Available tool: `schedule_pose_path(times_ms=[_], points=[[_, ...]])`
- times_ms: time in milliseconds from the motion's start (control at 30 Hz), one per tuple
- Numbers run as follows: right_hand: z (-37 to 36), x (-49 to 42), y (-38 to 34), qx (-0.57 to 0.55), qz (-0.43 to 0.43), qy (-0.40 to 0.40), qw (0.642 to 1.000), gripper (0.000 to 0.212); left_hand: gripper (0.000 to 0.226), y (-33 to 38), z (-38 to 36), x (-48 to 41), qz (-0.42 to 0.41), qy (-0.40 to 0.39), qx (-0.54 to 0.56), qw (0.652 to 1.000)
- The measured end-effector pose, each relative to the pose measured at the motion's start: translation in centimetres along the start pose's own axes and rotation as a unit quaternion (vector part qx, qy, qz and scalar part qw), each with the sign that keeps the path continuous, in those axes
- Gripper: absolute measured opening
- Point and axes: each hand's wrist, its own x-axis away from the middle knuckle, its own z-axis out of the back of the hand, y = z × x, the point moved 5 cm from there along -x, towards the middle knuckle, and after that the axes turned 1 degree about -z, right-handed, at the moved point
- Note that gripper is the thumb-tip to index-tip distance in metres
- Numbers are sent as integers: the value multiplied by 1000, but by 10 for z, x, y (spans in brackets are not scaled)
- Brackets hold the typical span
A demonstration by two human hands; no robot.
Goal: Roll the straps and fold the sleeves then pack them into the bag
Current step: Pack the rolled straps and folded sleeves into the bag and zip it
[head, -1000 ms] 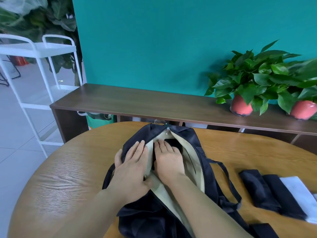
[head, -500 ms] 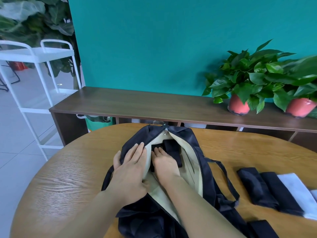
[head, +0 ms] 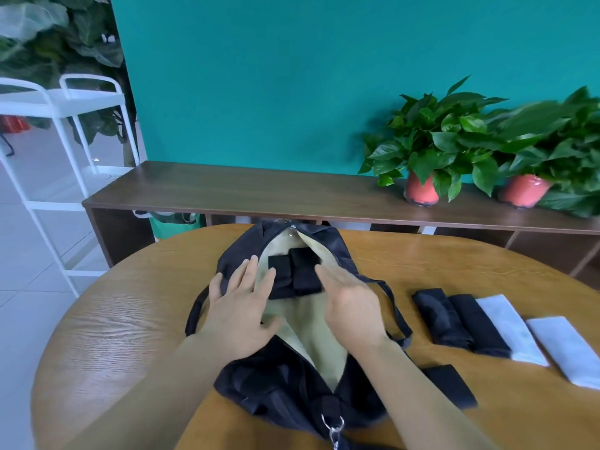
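A black bag (head: 240,254) with a beige lining lies unzipped on the round wooden table (head: 107,323). Two black rolled straps (head: 293,271) sit side by side inside it, near its far end. My left hand (head: 242,311) rests flat on the bag's left flap, fingers spread, holding nothing. My right hand (head: 352,306) hovers over the opening's right edge, open and empty. To the right lie two folded black sleeves (head: 454,319) and two folded white sleeves (head: 539,339). Another black folded piece (head: 449,384) lies beside my right forearm.
A dark wooden sideboard (head: 259,193) runs behind the table, with two potted plants (head: 431,147) at its right end. A white metal shelf cart (head: 61,131) stands at the left. The bag's metal clasp (head: 334,427) hangs near the table's front edge.
My right hand has come out of the bag and moved right, leaving the black rolled straps inside. My left hand has stayed on the bag's left flap.
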Motion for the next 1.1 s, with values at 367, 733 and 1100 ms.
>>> schedule_pose_path(times_ms=[367,733,1100], points=[[57,162,105,150,-123,-117,974,63,68,31,-9,23,28,-65,-34,997],[69,184,113,144,-183,-252,939,51,60,43,-3,32,32,-84,-59,994],[86,162,115,185,-248,-96,946,30,61,36,2,26,25,-67,-47,996]])
